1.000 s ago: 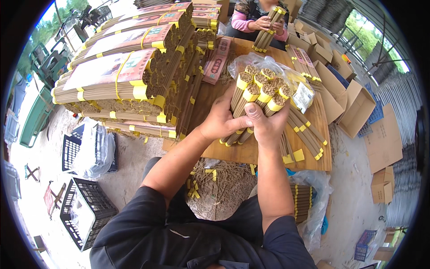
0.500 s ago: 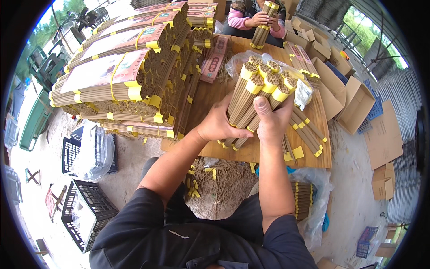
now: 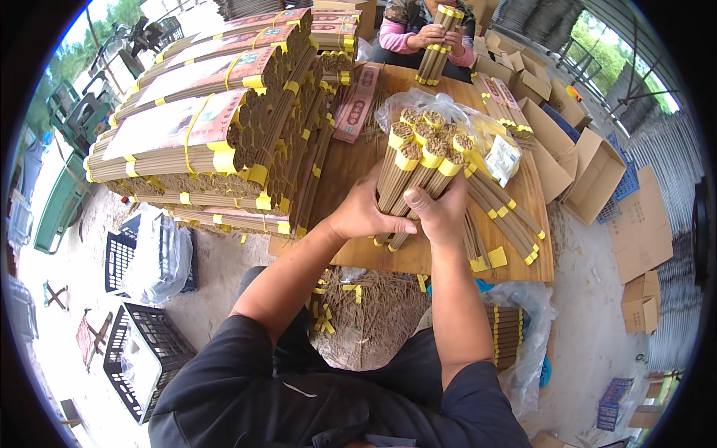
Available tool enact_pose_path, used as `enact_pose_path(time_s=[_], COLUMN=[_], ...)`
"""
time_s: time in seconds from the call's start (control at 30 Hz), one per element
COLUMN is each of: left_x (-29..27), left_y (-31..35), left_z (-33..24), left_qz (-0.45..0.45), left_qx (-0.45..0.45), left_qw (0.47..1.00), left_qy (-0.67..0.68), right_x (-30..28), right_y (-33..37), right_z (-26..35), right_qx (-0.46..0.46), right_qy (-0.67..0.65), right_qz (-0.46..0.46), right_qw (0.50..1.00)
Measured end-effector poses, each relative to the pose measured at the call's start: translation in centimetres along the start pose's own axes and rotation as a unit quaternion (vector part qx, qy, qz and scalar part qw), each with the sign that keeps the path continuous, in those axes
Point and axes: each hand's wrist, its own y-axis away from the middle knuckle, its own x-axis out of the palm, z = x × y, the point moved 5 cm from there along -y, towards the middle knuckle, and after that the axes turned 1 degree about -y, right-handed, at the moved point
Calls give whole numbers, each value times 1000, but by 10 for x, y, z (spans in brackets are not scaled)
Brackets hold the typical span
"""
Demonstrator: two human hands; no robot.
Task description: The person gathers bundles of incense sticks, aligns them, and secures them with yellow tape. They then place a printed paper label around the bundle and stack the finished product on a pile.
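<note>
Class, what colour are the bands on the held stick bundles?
Yellow bands, best in the head view.

fingers (image 3: 396, 224): mostly behind stick bundles (image 3: 417, 170) | co-worker (image 3: 394, 36): head cut off, top edge | packet (image 3: 503, 160): print unreadable

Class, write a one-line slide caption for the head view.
Both hands grip yellow-banded stick bundles at a wooden table, with a larger stack to the left.

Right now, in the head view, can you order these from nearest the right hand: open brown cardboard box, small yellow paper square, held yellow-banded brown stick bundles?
1. Held yellow-banded brown stick bundles: touching the right hand.
2. Small yellow paper square: to its right, on the wooden table.
3. Open brown cardboard box: farther right, past the table.
</note>
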Motion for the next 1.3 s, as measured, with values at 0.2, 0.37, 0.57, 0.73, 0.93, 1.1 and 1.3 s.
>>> enact_pose_path(time_s=[0.2,0.37,0.57,0.73,0.93,1.1,1.3], left_x=[0,0,5,4,2,2,3], left_y=[-1,-7,-17,-17,-18,-17,-16], left_z=[-12,-17,-39,-38,-33,-28,-31], left_qz=[-8,-18,-10,-20,-47,-45,-47], left_qx=[-7,9,26,33,37,46,1], left_qw=[999,1000,997,997,995,995,996], left_qy=[-30,23,69,64,74,70,76], right_x=[5,1,-9,-15,-15,-14,-12], right_y=[-2,0,0,-5,1,4,0], right_z=[11,6,16,19,32,31,29], right_qx=[-30,-39,-93,-176,-180,-181,-106], right_qy=[47,82,125,259,288,200,50], right_qz=[6,17,9,-2,-47,-85,-73], right_qw=[998,996,988,950,939,959,990])
